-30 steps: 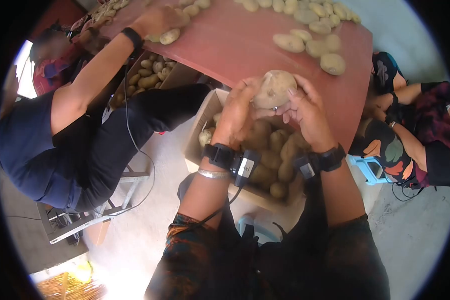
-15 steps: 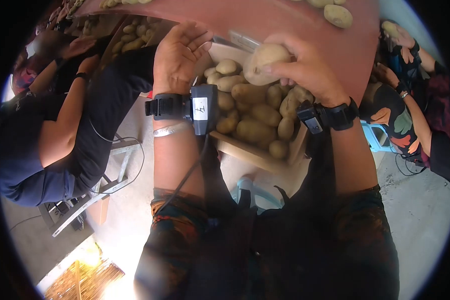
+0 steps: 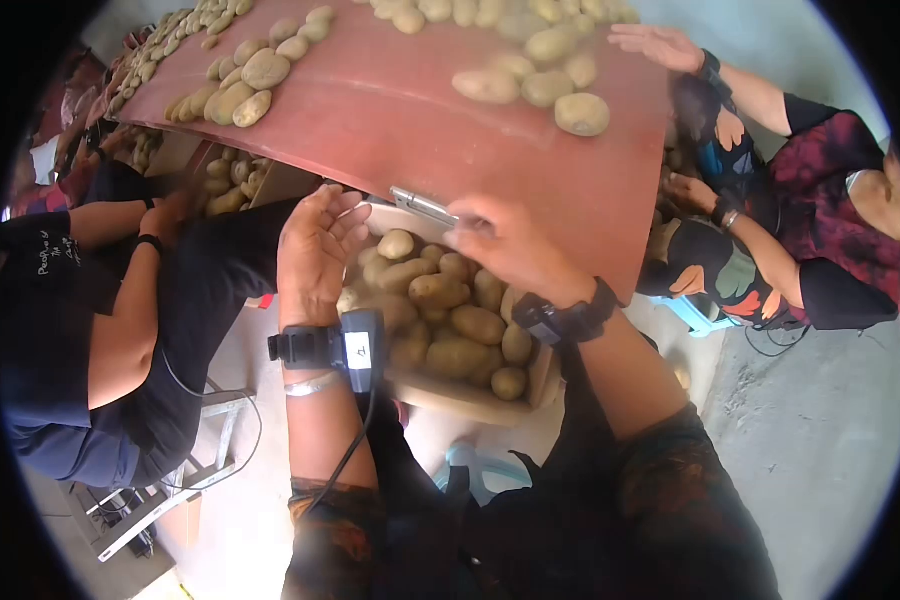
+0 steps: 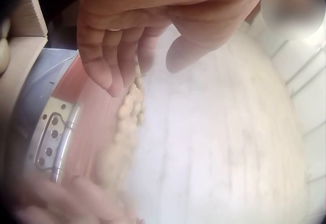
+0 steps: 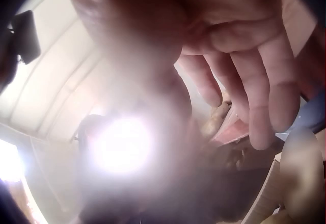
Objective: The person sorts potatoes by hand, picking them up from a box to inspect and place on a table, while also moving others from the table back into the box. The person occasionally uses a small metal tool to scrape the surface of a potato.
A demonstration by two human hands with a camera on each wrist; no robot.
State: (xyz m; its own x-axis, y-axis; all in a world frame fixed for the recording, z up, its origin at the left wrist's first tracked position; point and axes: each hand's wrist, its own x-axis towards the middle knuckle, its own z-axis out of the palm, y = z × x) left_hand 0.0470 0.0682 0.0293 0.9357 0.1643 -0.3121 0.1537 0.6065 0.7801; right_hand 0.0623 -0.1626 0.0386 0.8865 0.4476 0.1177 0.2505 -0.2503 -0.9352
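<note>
My left hand (image 3: pixel 320 245) hovers over the left rim of a cardboard box (image 3: pixel 470 408), palm turned up and fingers loosely bent, with nothing in it. Potatoes (image 3: pixel 455 357) fill much of the box. My right hand (image 3: pixel 518 250) is over the box's far right side, beside a metal hinge (image 3: pixel 425 206) on the table edge. In the right wrist view its fingers (image 5: pixel 252 81) hang loosely extended and hold nothing. A blurred potato (image 5: pixel 304 175) shows close below those fingertips. The left wrist view shows the left fingers (image 4: pixel 94 66) slightly curved and apart from the thumb.
The red table (image 3: pixel 370 110) stands beyond the box, with potatoes (image 3: pixel 545 75) along its far side and a pile (image 3: pixel 245 75) at left. One person (image 3: pixel 60 330) sits at left and another (image 3: pixel 800 230) at right. Another box of potatoes (image 3: pixel 235 180) stands at left.
Both hands held a large potato first; then the left let go and moved left. The right hand carried it over the box and has now let go. The head view has shifted.
</note>
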